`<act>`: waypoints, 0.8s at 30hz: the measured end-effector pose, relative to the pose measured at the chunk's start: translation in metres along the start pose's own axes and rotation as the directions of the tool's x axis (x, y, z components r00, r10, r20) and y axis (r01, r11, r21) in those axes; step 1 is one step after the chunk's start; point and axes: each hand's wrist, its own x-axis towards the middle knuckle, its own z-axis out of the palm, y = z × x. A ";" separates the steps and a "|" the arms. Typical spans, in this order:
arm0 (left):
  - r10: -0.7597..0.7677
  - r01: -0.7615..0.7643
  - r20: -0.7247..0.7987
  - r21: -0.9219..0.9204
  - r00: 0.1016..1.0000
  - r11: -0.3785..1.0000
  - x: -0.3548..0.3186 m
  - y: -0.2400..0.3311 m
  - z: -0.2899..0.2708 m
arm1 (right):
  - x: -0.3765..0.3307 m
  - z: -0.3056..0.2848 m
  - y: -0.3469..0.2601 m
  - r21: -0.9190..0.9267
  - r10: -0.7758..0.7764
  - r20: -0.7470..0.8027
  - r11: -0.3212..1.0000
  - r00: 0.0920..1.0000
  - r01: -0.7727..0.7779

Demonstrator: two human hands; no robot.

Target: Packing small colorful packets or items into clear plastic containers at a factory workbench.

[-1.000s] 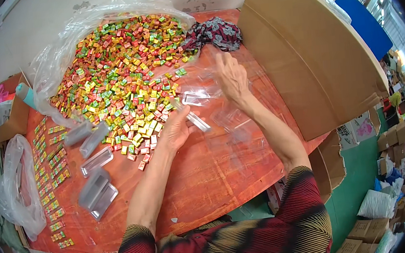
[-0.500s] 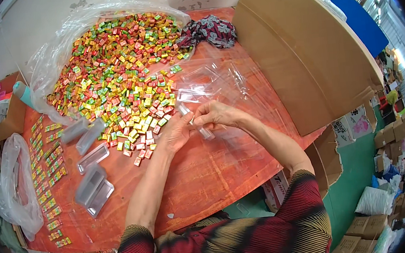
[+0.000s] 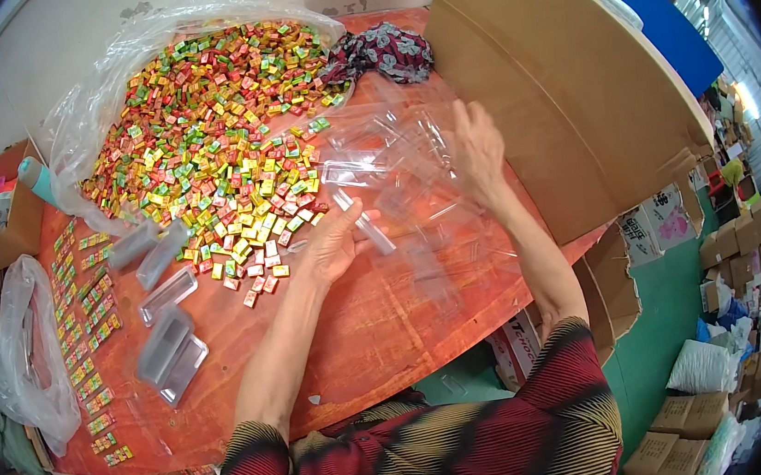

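My left grip [image 3: 331, 247] pinches a clear tray [image 3: 369, 229] on the counter [image 3: 381, 330] beside the candies [image 3: 212, 135], my right [image 3: 478, 148] open over loose trays [image 3: 389, 144]; filling seems next.

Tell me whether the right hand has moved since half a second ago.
Yes. The right hand has left the left hand and moved up toward the cardboard wall, over the clear trays.
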 end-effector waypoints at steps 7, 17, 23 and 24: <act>0.088 -0.088 0.013 0.037 0.996 0.995 -0.004 -0.017 -0.004 | -0.049 -0.009 -0.059 0.666 -0.420 0.746 0.437 0.517 -0.605; 0.001 -0.005 0.076 0.058 0.997 0.998 -0.016 -0.028 0.001 | -0.064 -0.006 -0.049 0.498 -0.468 0.827 0.352 0.312 -0.792; 0.076 -0.077 0.011 0.008 0.997 0.997 -0.017 -0.035 0.000 | -0.067 -0.009 -0.019 0.403 -0.366 0.272 0.883 0.890 0.240; 0.063 -0.063 0.001 -0.016 0.998 0.998 -0.017 -0.035 -0.001 | -0.064 -0.009 -0.011 0.258 -0.310 0.203 0.932 0.929 0.254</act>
